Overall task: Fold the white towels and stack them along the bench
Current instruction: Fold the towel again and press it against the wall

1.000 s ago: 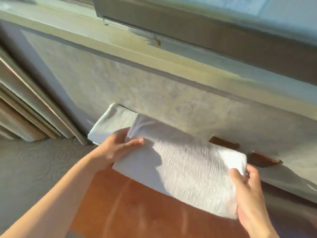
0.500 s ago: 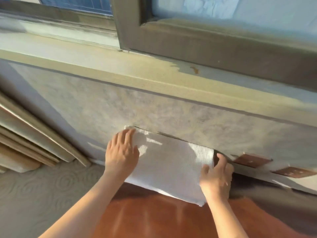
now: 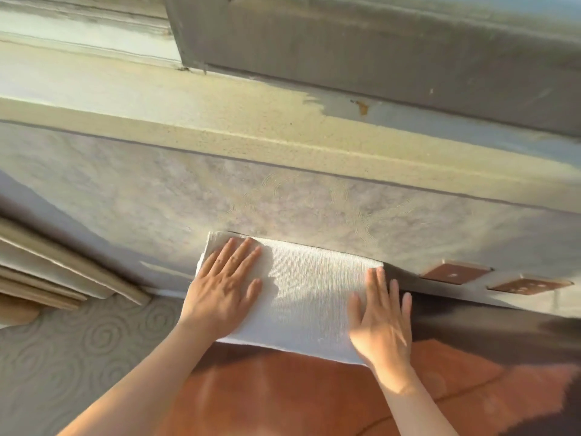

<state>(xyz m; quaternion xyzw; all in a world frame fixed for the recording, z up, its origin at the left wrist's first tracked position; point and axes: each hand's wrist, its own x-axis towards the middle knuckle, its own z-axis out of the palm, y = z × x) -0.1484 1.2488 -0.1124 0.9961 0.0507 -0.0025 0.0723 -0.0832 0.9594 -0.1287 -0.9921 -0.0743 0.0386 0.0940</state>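
Note:
A folded white towel (image 3: 301, 291) lies flat on the reddish-brown bench (image 3: 283, 394), its far edge against the grey wall. My left hand (image 3: 224, 289) rests palm down on the towel's left part, fingers spread. My right hand (image 3: 382, 322) lies palm down on the towel's right edge, fingers spread, partly over the bench's shadowed part. Neither hand grips anything. Whether another towel lies under this one is hidden.
A grey textured wall (image 3: 314, 209) rises behind the bench under a wide window sill (image 3: 251, 121). Two brown square blocks (image 3: 452, 273) sit at the wall's foot on the right. Curtain folds (image 3: 47, 272) hang at left above a swirl-patterned surface (image 3: 78, 350).
The towel was carried in both hands, then laid down on the bench against the wall. Both hands let go and now press flat on it.

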